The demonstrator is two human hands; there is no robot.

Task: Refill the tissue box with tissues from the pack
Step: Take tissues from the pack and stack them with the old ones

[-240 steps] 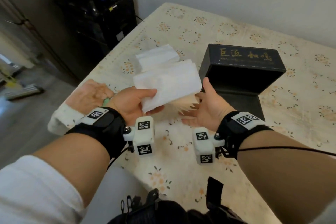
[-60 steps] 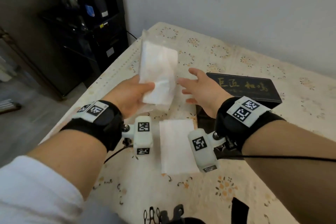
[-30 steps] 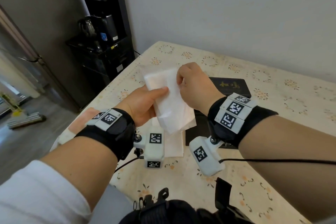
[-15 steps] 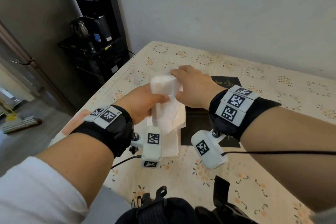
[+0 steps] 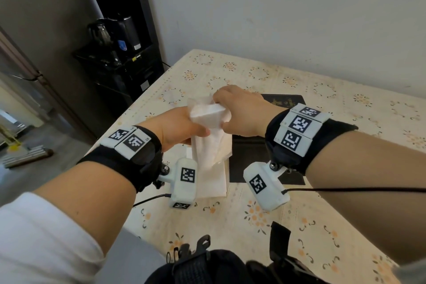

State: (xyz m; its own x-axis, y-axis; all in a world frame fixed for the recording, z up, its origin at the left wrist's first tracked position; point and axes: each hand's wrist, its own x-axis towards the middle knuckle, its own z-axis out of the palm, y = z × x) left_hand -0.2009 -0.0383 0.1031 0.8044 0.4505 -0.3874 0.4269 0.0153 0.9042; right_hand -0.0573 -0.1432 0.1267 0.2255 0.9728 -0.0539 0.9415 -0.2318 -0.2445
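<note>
Head view: tissue pack (image 5: 208, 122) between left hand (image 5: 178, 128), right hand (image 5: 242, 113).

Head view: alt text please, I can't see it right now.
Both hands grip a white tissue stack above the table, left hand at its side, right hand at its top. The black tissue box lies behind.

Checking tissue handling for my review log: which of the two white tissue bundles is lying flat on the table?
The lower tissue stack, flat on the tablecloth beside the black box. The other bundle is held up by both hands.
</note>
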